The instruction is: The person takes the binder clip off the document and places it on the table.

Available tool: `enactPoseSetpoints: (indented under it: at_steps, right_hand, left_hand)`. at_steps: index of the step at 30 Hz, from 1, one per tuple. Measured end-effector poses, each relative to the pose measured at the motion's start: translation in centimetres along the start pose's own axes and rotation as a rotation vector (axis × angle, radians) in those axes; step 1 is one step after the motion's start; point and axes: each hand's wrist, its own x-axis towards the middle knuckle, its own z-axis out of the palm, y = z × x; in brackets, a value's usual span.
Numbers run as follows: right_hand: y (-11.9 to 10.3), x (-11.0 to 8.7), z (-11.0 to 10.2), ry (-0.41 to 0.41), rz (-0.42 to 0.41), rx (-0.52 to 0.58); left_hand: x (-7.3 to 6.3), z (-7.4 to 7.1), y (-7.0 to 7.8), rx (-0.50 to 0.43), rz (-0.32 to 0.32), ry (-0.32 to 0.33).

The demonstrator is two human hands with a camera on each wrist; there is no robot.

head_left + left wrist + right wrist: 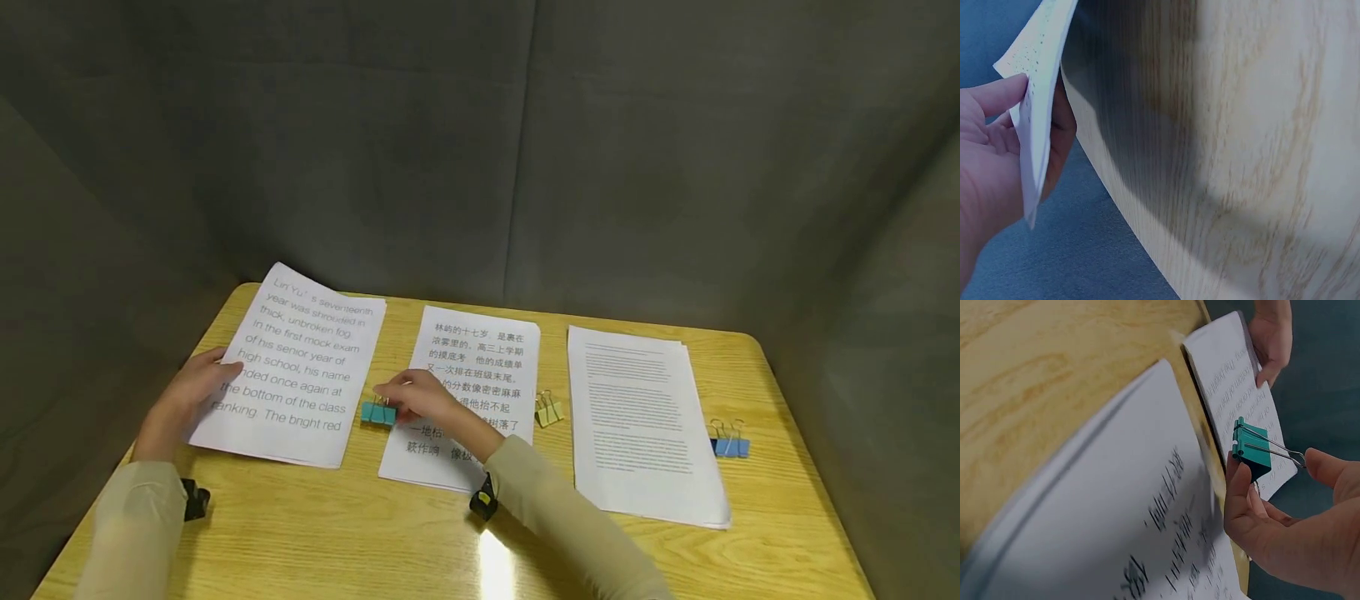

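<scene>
My left hand [213, 371] pinches the left edge of a stack of paper with large English print [296, 367]. In the left wrist view the thumb lies on top of the stack's edge [1034, 125] and the fingers [1063, 131] curl beneath it, lifting that edge off the table. My right hand [390, 402] pinches a teal binder clip [377, 413] between the English stack and a stack with Chinese print [480, 358]. The right wrist view shows the teal clip [1252, 450] held by its body and wire handle, its mouth toward the English stack [1241, 406].
A third stack of small print [645, 417] lies at the right. A yellow binder clip [549, 410] sits between the middle and right stacks, a blue clip [730, 446] beside the right stack. The wooden table [337, 533] stands inside grey fabric walls.
</scene>
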Motion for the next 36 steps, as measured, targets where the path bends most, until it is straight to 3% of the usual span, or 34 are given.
enactPoseSetpoints:
  at_steps: [6,12,16,21,25,36]
  right_hand:
    - [0.7,0.3,1.1,-0.023,0.007,-0.079]
    - [1.0,0.3,1.8,0.011,-0.017,-0.201]
    - [1.0,0.3,2.1,0.022,-0.052,-0.262]
    - [1.2,0.5,2.3,0.007,-0.087,-0.239]
    - [1.4,0.7,2.5,-0.006,-0.109,-0.271]
    - [1.4,0.8,2.7,0.009,-0.154,-0.395]
  left_hand:
    - [0.5,-0.2,-0.8,0.001,-0.036,0.075]
    - [1.0,-0.1,-0.9,0.1,0.005,0.227]
    - [1.1,0.1,-0.6,0.136,0.011,0.273]
    - [1.5,0.2,-0.5,0.159,0.032,0.331]
    - [1.5,0.0,-0.7,0.134,0.0,0.396]
    - [1.6,0.8,-0.9,0.099,-0.036,0.435]
